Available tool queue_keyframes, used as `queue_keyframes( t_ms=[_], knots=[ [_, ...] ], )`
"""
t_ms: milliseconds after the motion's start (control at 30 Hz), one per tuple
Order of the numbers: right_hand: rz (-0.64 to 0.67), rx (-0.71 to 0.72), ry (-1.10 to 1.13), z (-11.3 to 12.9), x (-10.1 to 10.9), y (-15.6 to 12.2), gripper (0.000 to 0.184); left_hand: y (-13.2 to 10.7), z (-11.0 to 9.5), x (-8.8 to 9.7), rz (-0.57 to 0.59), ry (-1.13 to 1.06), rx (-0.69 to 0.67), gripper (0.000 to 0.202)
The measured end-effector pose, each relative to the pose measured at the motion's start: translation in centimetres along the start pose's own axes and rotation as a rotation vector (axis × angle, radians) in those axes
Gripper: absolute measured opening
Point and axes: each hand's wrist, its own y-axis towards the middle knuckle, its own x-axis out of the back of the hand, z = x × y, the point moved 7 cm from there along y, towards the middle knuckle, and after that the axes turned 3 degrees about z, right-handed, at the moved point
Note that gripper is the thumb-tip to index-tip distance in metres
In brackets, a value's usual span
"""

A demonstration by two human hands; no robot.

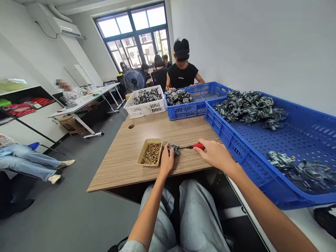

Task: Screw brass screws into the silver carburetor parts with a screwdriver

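Observation:
My left hand [167, 159] is closed around a small grey metal carburetor [174, 149] just above the wooden table [126, 147]. In my right hand [214, 154] is a screwdriver [197, 146] with a red and black handle. Its shaft lies level and points left, with the tip at the carburetor; the exact contact point is too small to make out. Left of my left hand, close beside it, stands a beige tray [140, 157] full of small brass-coloured parts [152, 153].
At the right a large blue crate [236, 150] holds piled carburetors [249, 106]. A smaller blue crate [186, 113] and a white crate [141, 111], both holding metal parts, line the table's far side. A person [182, 73] sits behind them.

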Motion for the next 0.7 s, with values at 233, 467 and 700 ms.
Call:
queue_keyframes(
  t_ms=[233,467,700],
  knots=[
    [0.013,-0.002,-0.009,0.2,-0.9,0.2,0.025,0.0,0.0,0.0,-0.006,0.013,-0.014,0.058],
    [0.031,-0.003,-0.024,0.5,-1.0,0.2,0.028,-0.2,-0.4,0.1,-0.016,0.030,-0.039,0.056],
    [0.042,-0.014,-0.080,0.7,-1.1,0.1,0.037,-0.2,-0.4,0.1,-0.016,0.045,-0.041,0.056]
  ],
)
